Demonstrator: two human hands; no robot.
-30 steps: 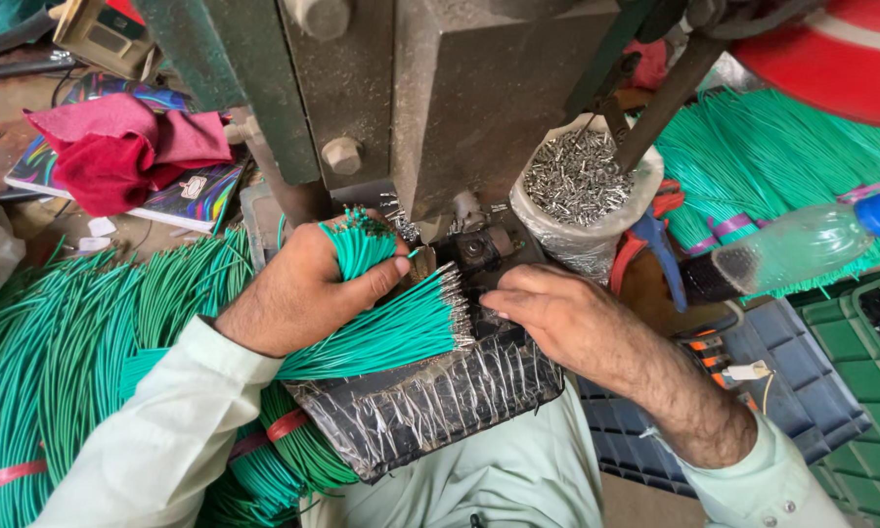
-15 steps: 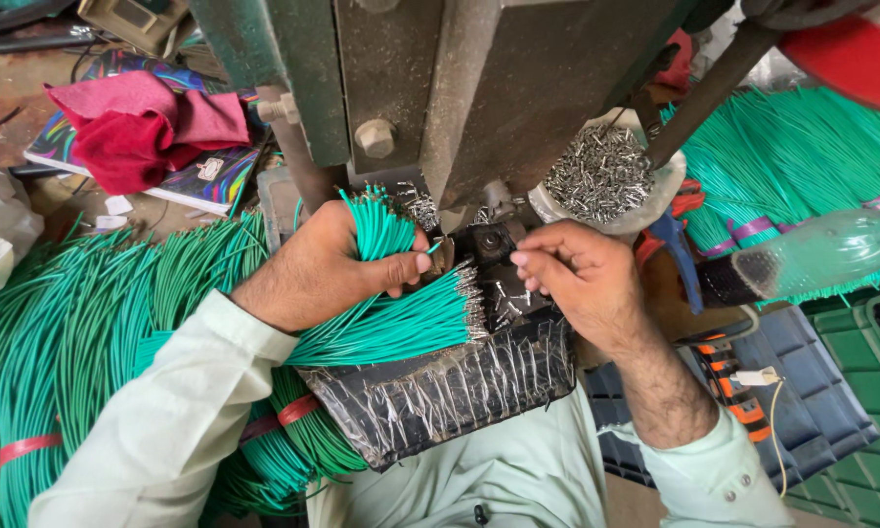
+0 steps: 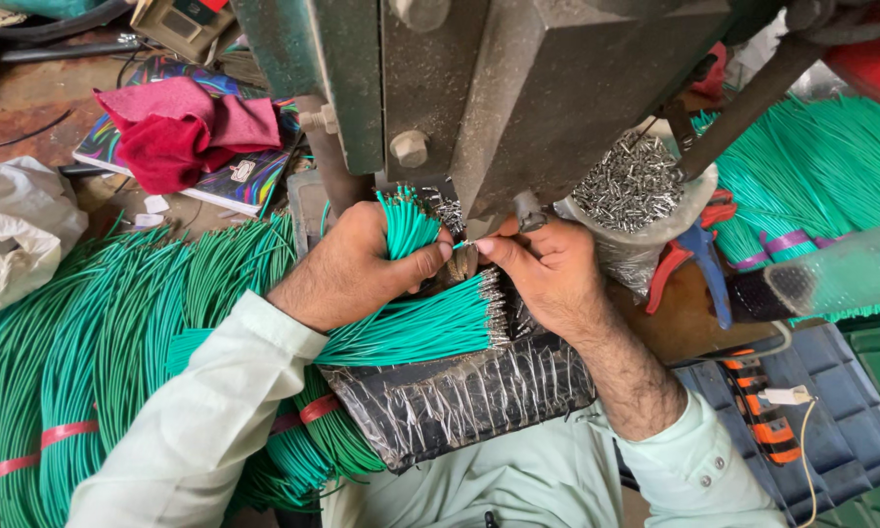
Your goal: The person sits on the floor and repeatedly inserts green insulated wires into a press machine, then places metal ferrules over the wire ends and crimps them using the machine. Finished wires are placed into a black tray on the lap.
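- Hands meet just under the green press [image 3: 518,88]; we see them from above.
- Our left hand [image 3: 357,264] is clenched around a bundle [image 3: 406,223] of green wires, whose cut ends stick up above the thumb.
- Our right hand [image 3: 548,269] pinches one thin wire [image 3: 460,244] between thumb and forefinger, fingers closed on it, its tip lying at the foot of the press, just beside the left thumb.
- Below the hands we see a second bunch [image 3: 420,328] of green wires with metal tips, lying flat across a black pad [image 3: 460,401] wrapped in clear film.
- Behind the right hand stands a bag [image 3: 636,186] full of small silver terminals, close to the press.
- Red-and-blue pliers [image 3: 694,259] lie on the table [image 3: 680,323], just beside that bag.
- On our left, large heaps of green wire [image 3: 88,342] lie banded with red tape.
- More green wire [image 3: 812,166], tied with purple tape, lies at the far right, with a clear plastic bottle [image 3: 841,274] in front of it.
- A red cloth [image 3: 181,127] rests on a colourful book [image 3: 230,171] at the upper left.
- A blue crate [image 3: 841,411] sits at the lower right.
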